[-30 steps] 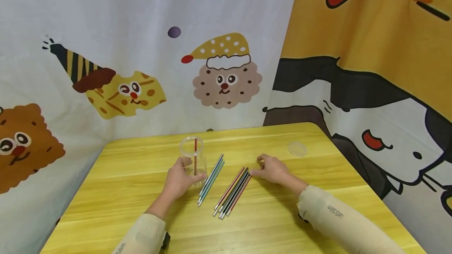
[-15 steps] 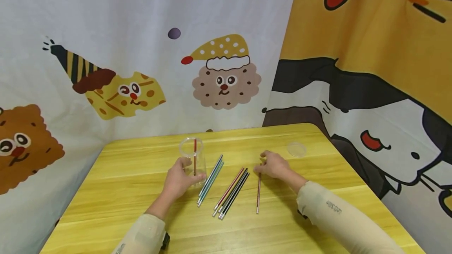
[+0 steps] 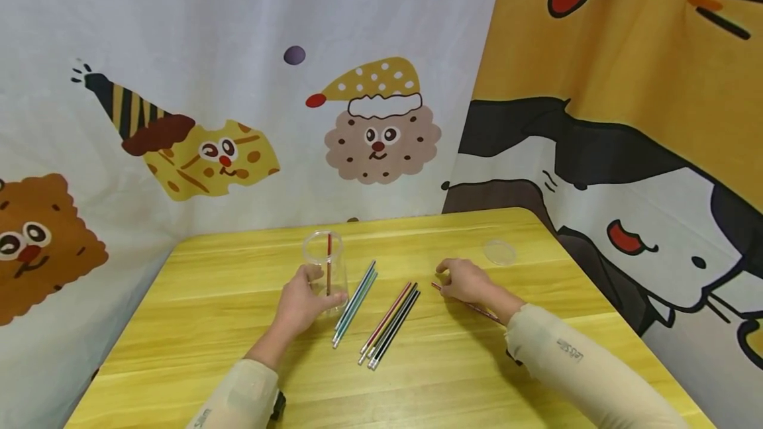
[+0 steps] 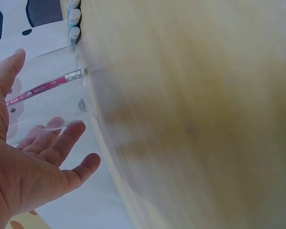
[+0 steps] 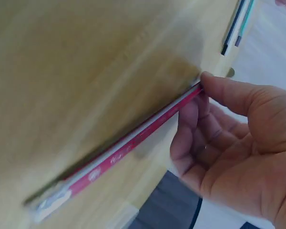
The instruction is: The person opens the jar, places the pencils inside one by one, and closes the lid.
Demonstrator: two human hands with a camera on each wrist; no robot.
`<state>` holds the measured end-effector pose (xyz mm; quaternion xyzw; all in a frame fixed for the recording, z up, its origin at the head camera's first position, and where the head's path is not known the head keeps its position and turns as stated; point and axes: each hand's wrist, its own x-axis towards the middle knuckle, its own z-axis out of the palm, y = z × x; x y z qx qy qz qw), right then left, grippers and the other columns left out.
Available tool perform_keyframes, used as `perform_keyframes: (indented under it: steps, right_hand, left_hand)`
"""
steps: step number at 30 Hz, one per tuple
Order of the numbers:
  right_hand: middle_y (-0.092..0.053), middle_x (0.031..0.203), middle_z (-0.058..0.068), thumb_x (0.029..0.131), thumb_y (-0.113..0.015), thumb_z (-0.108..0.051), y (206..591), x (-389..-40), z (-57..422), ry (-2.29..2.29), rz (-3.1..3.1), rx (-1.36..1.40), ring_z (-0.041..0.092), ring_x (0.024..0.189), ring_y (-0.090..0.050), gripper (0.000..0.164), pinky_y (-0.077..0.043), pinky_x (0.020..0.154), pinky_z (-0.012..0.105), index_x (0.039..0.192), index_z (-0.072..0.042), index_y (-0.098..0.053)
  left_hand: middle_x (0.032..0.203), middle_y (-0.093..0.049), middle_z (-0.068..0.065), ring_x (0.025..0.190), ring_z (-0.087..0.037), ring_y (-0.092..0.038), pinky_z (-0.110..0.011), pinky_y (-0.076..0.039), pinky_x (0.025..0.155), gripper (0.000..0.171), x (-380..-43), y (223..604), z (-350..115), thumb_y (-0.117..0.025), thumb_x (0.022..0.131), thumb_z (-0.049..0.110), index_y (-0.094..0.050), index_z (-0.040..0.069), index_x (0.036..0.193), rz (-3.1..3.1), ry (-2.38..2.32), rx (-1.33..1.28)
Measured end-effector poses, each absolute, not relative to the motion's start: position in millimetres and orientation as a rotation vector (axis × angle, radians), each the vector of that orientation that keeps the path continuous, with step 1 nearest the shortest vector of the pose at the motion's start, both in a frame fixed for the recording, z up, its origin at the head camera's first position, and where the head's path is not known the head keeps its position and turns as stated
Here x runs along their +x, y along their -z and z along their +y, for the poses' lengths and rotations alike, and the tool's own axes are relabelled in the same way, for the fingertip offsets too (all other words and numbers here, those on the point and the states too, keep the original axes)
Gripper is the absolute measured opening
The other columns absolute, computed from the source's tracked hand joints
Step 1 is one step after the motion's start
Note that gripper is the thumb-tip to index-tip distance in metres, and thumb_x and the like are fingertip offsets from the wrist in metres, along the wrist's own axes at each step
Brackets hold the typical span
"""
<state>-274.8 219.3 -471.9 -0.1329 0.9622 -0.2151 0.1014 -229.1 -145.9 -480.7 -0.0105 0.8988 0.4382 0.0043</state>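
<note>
My left hand holds a clear plastic cup, thumb on one side and fingers on the other. A single red pencil stands inside it, eraser end at the bottom. Between the thumb and fingers of my right hand is the tip of another red pencil; its ferrule end points back toward the wrist, low over the table. Blue and teal pencils lie just right of the cup. Farther right lies a bundle of red and black pencils, left of my right hand.
A round clear lid lies at the back right of the yellow wood-grain table. Behind the table's far edge hangs a curtain with cartoon prints.
My right hand has drawn one red pencil rightward off the bundle and swung its ferrule end from pointing toward me to the right, under the wrist. The left hand and cup stayed put.
</note>
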Motion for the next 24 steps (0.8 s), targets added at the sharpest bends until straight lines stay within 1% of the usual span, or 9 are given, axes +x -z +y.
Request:
perform_keyframes:
  steps: [2, 7, 10, 13, 15, 18, 21, 24]
  right_hand:
    - [-0.079, 0.106, 0.01, 0.099, -0.075, -0.009, 464.9, -276.8, 221.8, 0.679, 2.818, -0.485, 0.023, 0.092, -0.075, 0.045, -0.064, 0.081, 0.041, 0.141, 0.001, -0.063]
    - [-0.074, 0.119, 0.017, 0.105, -0.068, -0.008, 432.0, -288.7, 219.9, 0.923, 2.786, -0.587, 0.022, 0.095, -0.074, 0.043, -0.064, 0.08, 0.039, 0.147, -0.003, -0.06]
    - [-0.075, 0.12, 0.018, 0.105, -0.068, -0.008, 406.4, -294.4, 210.2, 1.135, 2.796, -0.644, 0.025, 0.099, -0.076, 0.045, -0.066, 0.084, 0.04, 0.149, -0.006, -0.059]
    - [-0.078, 0.115, 0.017, 0.103, -0.071, -0.009, 382.0, -297.0, 194.9, 1.336, 2.81, -0.713, 0.027, 0.1, -0.078, 0.046, -0.066, 0.088, 0.042, 0.148, -0.009, -0.062]
    - [-0.079, 0.113, 0.014, 0.102, -0.074, -0.012, 366.9, -297.0, 182.2, 1.461, 2.801, -0.712, 0.025, 0.1, -0.078, 0.046, -0.066, 0.09, 0.043, 0.146, -0.014, -0.064]
    - [-0.08, 0.116, 0.011, 0.1, -0.076, -0.017, 346.9, -297.2, 161.8, 1.651, 2.754, -0.701, 0.02, 0.101, -0.078, 0.045, -0.065, 0.094, 0.04, 0.144, -0.019, -0.066]
    - [-0.079, 0.12, 0.013, 0.1, -0.077, -0.018, 330.1, -297.7, 141.5, 1.906, 2.674, -0.675, 0.015, 0.1, -0.078, 0.044, -0.065, 0.095, 0.035, 0.143, -0.02, -0.066]
    - [-0.078, 0.122, 0.018, 0.099, -0.078, -0.016, 317.9, -298.4, 122.1, 2.182, 2.577, -0.648, 0.011, 0.098, -0.077, 0.043, -0.065, 0.092, 0.028, 0.141, -0.017, -0.067]
  left_hand:
    - [0.151, -0.061, -0.021, 0.128, -0.041, -0.064, -0.055, -0.059, 0.102, 0.084, -229.1, 480.5, -145.7, -0.094, 0.082, 0.037, -0.051, 0.0, 0.145, 2.814, -1.372, -0.029]
    - [0.151, -0.061, -0.022, 0.128, -0.041, -0.065, -0.055, -0.06, 0.101, 0.084, -228.1, 479.0, -145.2, -0.094, 0.083, 0.036, -0.051, -0.001, 0.145, 2.806, -1.387, -0.027]
    - [0.151, -0.061, -0.022, 0.129, -0.042, -0.064, -0.055, -0.06, 0.101, 0.084, -227.2, 478.1, -145.3, -0.094, 0.083, 0.035, -0.051, -0.001, 0.145, 2.805, -1.394, -0.035]
    - [0.154, -0.059, -0.022, 0.131, -0.044, -0.063, -0.056, -0.059, 0.103, 0.087, -225.9, 477.0, -146.1, -0.094, 0.083, 0.035, -0.048, -0.001, 0.148, 2.793, -1.391, -0.038]
    - [0.157, -0.056, -0.023, 0.133, -0.046, -0.062, -0.057, -0.059, 0.104, 0.092, -225.2, 476.5, -147.1, -0.093, 0.084, 0.037, -0.044, -0.002, 0.151, 2.78, -1.387, -0.033]
    - [0.161, -0.051, -0.025, 0.135, -0.048, -0.06, -0.059, -0.058, 0.106, 0.099, -224.3, 475.7, -149.9, -0.093, 0.084, 0.04, -0.038, 0.0, 0.155, 2.755, -1.407, -0.025]
    - [0.164, -0.045, -0.028, 0.141, -0.052, -0.054, -0.066, -0.051, 0.112, 0.103, -224.0, 474.7, -154.3, -0.093, 0.085, 0.038, -0.031, 0.004, 0.16, 2.724, -1.458, 0.015]
    - [0.166, -0.04, -0.032, 0.15, -0.054, -0.044, -0.072, -0.039, 0.12, 0.103, -224.8, 473.0, -158.3, -0.089, 0.086, 0.027, -0.025, 0.008, 0.165, 2.685, -1.537, 0.087]
